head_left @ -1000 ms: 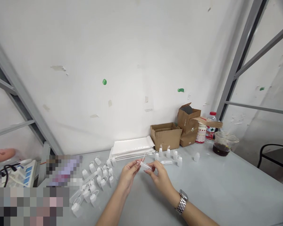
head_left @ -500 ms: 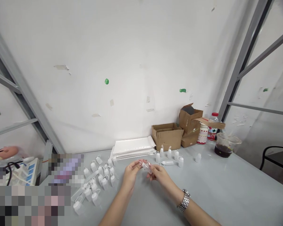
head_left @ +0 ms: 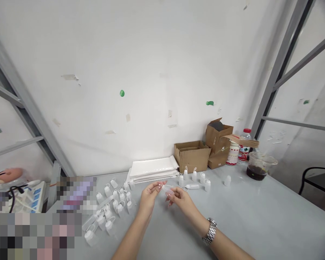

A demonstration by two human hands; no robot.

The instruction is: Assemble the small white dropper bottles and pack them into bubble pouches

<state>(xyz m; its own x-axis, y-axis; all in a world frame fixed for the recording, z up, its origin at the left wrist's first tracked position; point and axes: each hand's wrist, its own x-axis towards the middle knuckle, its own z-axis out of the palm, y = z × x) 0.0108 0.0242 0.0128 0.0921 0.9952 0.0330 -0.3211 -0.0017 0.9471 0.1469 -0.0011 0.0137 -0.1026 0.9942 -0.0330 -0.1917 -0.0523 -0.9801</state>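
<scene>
Head view: small bottle (head_left: 167, 190) between hands (head_left: 148, 197), axis slanting, neck leftward.

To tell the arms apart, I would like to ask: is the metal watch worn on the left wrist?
No, the metal watch is on the right wrist, behind the right hand that holds the small bottle.

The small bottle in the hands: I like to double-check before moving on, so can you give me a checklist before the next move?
1. Left hand holding the small bottle: ok, fingertips at one end.
2. Right hand holding it too: ok, fingers at the other end.
3. Bottle's cap fully closed: cannot tell, too small and partly covered by fingers.
4. Bottles by the cardboard box all upright: not ok, one bottle lies on its side.
5. Clear cup away from the hands: ok, far right.
</scene>
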